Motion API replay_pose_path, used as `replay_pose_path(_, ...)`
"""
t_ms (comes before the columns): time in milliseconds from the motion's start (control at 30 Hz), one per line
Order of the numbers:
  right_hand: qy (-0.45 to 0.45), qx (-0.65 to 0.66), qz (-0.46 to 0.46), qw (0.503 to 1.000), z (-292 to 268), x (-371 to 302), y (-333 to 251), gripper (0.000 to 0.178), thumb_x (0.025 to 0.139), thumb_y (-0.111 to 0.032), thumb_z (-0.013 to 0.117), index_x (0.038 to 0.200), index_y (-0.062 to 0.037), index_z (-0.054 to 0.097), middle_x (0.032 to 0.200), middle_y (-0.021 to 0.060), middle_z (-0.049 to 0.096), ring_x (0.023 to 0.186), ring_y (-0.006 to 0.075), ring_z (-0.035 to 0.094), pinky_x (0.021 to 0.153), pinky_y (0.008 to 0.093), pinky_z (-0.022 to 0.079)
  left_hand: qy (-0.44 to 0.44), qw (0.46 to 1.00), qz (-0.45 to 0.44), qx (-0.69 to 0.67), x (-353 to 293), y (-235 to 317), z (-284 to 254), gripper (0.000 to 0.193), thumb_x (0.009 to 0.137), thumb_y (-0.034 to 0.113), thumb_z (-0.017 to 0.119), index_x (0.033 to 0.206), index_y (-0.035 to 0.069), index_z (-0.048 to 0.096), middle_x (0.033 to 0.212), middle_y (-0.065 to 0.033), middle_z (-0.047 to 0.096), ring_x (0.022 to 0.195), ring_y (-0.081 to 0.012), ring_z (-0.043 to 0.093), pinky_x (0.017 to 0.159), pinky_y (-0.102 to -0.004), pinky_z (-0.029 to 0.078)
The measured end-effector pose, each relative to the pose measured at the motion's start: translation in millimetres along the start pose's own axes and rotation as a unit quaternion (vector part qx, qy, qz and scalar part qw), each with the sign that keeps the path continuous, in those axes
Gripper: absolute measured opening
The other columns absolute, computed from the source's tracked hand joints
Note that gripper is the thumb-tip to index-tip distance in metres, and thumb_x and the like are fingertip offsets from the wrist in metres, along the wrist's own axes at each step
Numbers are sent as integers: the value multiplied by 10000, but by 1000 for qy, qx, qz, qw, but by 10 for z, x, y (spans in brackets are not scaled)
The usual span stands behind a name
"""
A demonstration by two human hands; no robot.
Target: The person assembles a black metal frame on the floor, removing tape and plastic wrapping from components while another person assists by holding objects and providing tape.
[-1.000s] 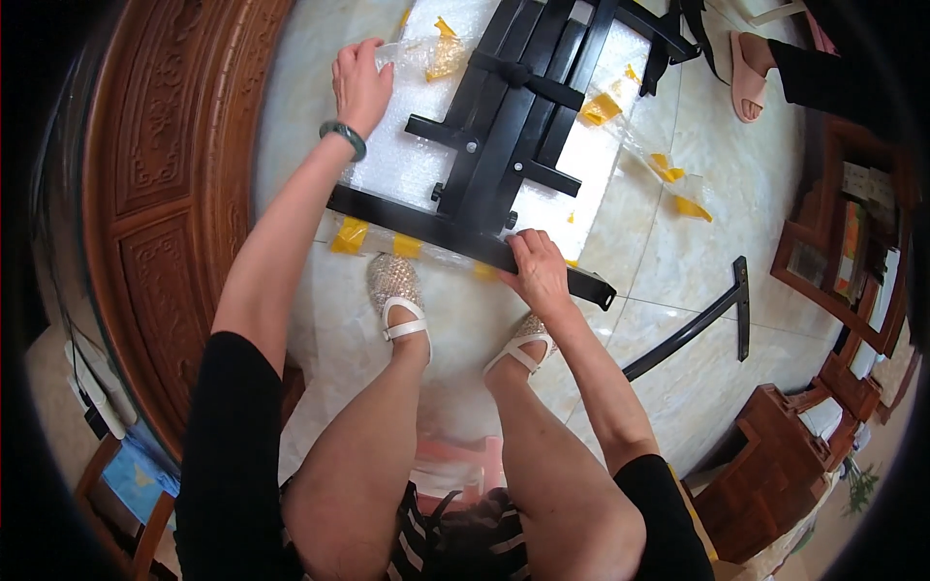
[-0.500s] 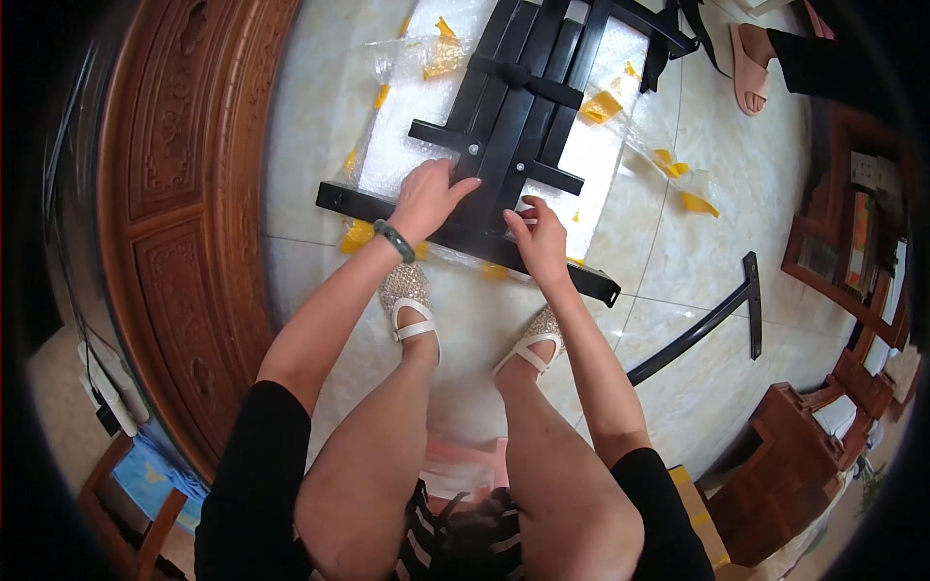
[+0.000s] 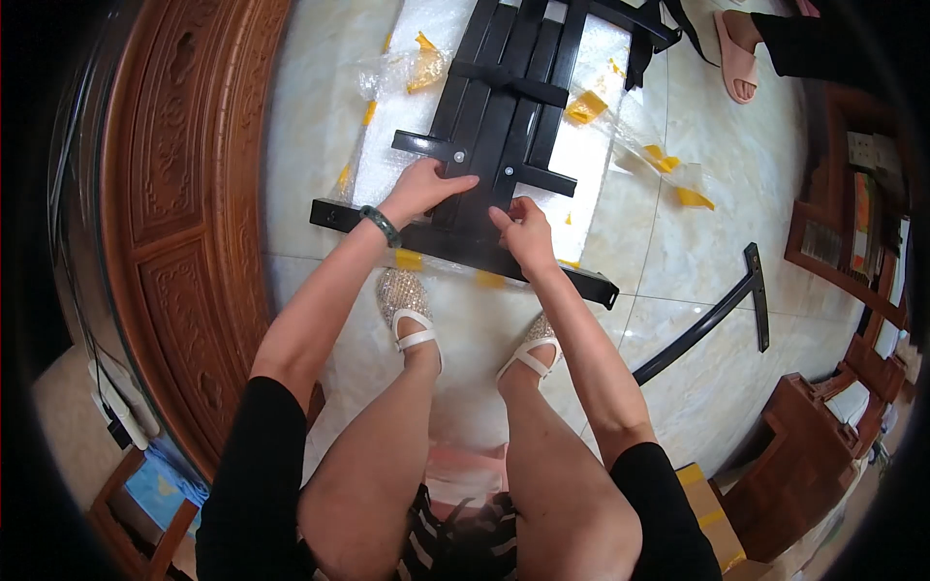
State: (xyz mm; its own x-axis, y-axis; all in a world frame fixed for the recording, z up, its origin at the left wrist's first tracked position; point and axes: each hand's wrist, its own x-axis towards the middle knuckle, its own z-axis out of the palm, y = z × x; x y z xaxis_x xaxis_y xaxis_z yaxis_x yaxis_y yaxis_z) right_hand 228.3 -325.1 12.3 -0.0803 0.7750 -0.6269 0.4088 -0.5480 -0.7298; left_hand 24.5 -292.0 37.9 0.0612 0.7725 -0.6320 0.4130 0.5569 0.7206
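Note:
A black metal frame (image 3: pixel 472 205) of parallel bars lies on a white bubble-wrapped slab. Its wide crossbar (image 3: pixel 431 236) runs along the near end, and short side brackets stick out beside two round bolt heads. My left hand (image 3: pixel 418 194), a dark bangle at its wrist, grips the left side of the middle bars with its thumb stretched over the top; its other fingers are partly hidden. On the right side, just above the crossbar, my right hand (image 3: pixel 528 235) has its thumb on the bar and its fingers curled at the edge. A black strap (image 3: pixel 513 82) binds the bars farther up.
Torn bubble wrap with yellow tape (image 3: pixel 659 160) trails to the right. A curved black metal leg (image 3: pixel 702 324) lies on the tiles. Carved wooden furniture (image 3: pixel 170 242) borders the left. Another person's foot in a pink slipper (image 3: pixel 738 63) is at the upper right. A cardboard box (image 3: pixel 707 513) is lower right.
The view has shifted slightly. My right hand's fingers have curled in, and its thumb has come onto the bar. My left hand stays at the left side of the frame.

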Motion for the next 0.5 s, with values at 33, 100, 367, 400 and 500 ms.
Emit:
replay_pose_path(33, 1, 1, -2, 1000, 1, 25, 13, 402, 805, -259, 717, 1015, 56, 581, 963, 218, 645, 762, 318, 642, 698, 375, 506, 1, 1000, 2, 2, 8, -48, -17, 423, 805, 291, 745, 1034, -48, 637, 959, -88, 681, 840, -119, 636, 742, -245, 509)
replay_pose_path(100, -23, 53, 11, 998, 10, 41, 1, 396, 819, -247, 710, 1028, 48, 547, 942, 199, 644, 726, 261, 628, 659, 354, 503, -67, 979, 16, -193, -17, -95, -34, 385, 832, 178, 721, 1125, -28, 581, 1040, -64, 649, 916, -114, 614, 809, -244, 500)
replay_pose_path(367, -91, 152, 87, 980, -178, -165, -384, 289, 846, -210, 687, 978, -74, 469, 909, 60, 577, 763, 121, 521, 615, 261, 445, -95, 968, -3, -234, -183, -42, -125, 445, 844, 213, 712, 1158, -56, 548, 1048, -85, 646, 943, -132, 617, 816, -254, 498)
replay_pose_path(400, -90, 153, 84, 980, -187, -195, -424, 287, 847, -215, 686, 973, -77, 469, 920, 60, 576, 769, 121, 521, 623, 259, 442, -116, 961, -24, -251, -181, -23, -137, 420, 851, 196, 706, 1161, -40, 549, 1057, -80, 644, 943, -125, 620, 824, -246, 501)
replay_pose_path(500, -85, 165, 55, 981, -179, -207, -433, 373, 841, -235, 688, 1054, -1, 489, 900, 107, 598, 728, 159, 553, 603, 281, 475, -144, 956, -70, -246, -101, 11, -165, 407, 865, 222, 693, 1163, -21, 560, 1064, -76, 652, 943, -127, 632, 825, -256, 518)
